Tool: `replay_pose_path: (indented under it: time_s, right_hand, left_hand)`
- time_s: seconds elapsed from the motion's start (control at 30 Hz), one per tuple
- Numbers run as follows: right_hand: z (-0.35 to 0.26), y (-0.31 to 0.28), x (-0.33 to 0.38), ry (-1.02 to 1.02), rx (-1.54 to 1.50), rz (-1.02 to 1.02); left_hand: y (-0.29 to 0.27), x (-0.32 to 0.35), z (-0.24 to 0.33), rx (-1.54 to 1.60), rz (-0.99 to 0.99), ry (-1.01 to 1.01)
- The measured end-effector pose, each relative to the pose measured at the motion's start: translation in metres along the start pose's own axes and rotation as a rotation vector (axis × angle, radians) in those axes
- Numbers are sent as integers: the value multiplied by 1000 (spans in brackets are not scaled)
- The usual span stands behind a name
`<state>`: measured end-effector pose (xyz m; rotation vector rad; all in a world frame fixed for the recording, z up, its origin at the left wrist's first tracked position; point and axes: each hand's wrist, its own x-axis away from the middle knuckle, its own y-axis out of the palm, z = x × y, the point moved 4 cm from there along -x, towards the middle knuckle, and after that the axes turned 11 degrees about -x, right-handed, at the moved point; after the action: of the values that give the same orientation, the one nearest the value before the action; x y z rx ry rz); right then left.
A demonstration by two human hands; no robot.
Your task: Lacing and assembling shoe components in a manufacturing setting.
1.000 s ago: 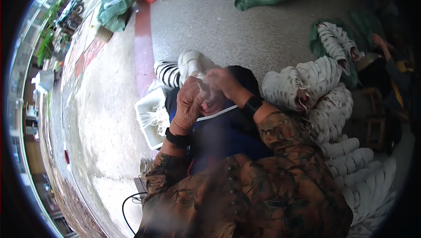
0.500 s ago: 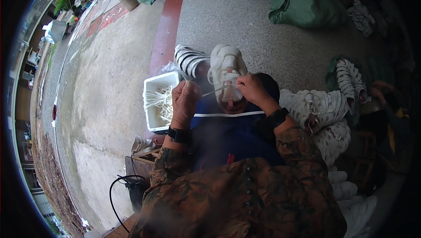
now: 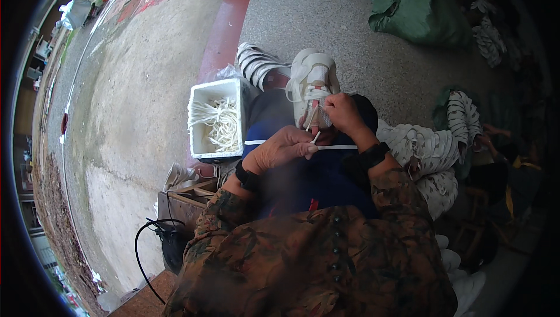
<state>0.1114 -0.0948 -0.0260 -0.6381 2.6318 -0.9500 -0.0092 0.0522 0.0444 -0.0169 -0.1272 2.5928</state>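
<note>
A white and cream sneaker [image 3: 319, 62] with a pinkish tongue rests on my lap, its toe pointing away from me. My left hand [image 3: 286, 146] is closed, thumb and finger pinching a white shoelace [image 3: 316, 137] just below the shoe's opening. At the right side of the lacing, my right hand [image 3: 345, 114] has its fingers curled against the shoe; whether they grip lace or tongue is hidden. More lace loops over the shoe's left side.
To the left stands a white foam box [image 3: 216, 155] of bundled laces. Stacked shoes [image 3: 256, 63] lie beyond my knees, more white shoes [image 3: 429, 147] to my right. A green sack [image 3: 417, 13] sits far right; another person's hand [image 3: 496, 130] shows at the right edge.
My left hand has come right and down from beside the box to below the shoe's opening, bringing the lace end. My right hand has shifted slightly and stays at the shoe.
</note>
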Motion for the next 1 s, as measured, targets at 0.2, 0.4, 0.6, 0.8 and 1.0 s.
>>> replay_pose_path:
  time_s: [0.2,0.4,0.6,0.8,1.0]
  right_hand:
    - [12,4,-1,299,-513,-130]
    - [-1,4,-4,32,-102,-1]
    - [7,-4,-4,165,-249,-219]
    - [-8,-3,-3,81,-150,-182]
    - [-4,-3,-6,73,-152,-129]
  left_hand:
    - [-4,6,-11,22,25,-24]
    - [-10,12,-9,110,111,-11]
    - [-43,-7,-3,274,460,77]
    - [-122,-89,-12,950,750,228]
    - [-118,-158,-4,910,755,163]
